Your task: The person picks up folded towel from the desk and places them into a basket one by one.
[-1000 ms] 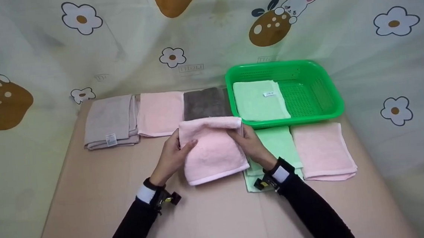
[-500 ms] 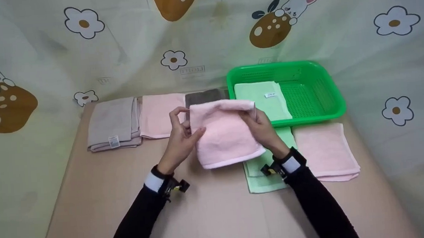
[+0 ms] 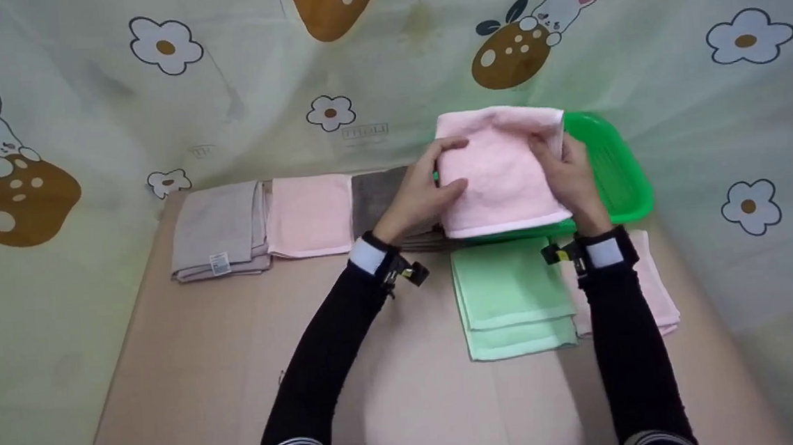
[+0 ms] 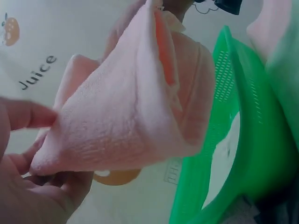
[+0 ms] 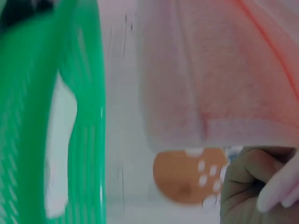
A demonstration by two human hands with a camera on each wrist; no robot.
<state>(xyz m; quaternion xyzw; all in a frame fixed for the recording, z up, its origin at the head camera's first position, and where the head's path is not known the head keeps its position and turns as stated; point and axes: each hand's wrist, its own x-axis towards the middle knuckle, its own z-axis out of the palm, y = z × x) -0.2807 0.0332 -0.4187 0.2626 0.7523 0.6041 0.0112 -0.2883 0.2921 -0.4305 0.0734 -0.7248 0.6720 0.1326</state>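
A folded pink towel (image 3: 498, 180) hangs raised over the green basket (image 3: 620, 172), covering most of it in the head view. My left hand (image 3: 425, 189) holds the towel's left edge, thumb and index finger in front, the other fingers behind. At the opposite edge, my right hand (image 3: 571, 172) grips it with the thumb on the near face. The left wrist view shows the folded layers of the pink towel (image 4: 107, 116) apart from the basket wall (image 4: 254, 102). Inside the basket, a pale cloth (image 4: 224, 161) shows partly.
Along the back edge lie a folded grey towel (image 3: 215, 225), a pink towel (image 3: 309, 215) and a dark grey-brown towel (image 3: 380, 192). In front of the basket are green towels (image 3: 513, 291) and another pink towel (image 3: 656, 288), partly behind the right sleeve. A patterned curtain (image 3: 253, 72) surrounds the table.
Both hands have carried the pink towel up and to the right, from the table's middle to over the basket. The left index finger, lifted off earlier, now lies on the towel's front.
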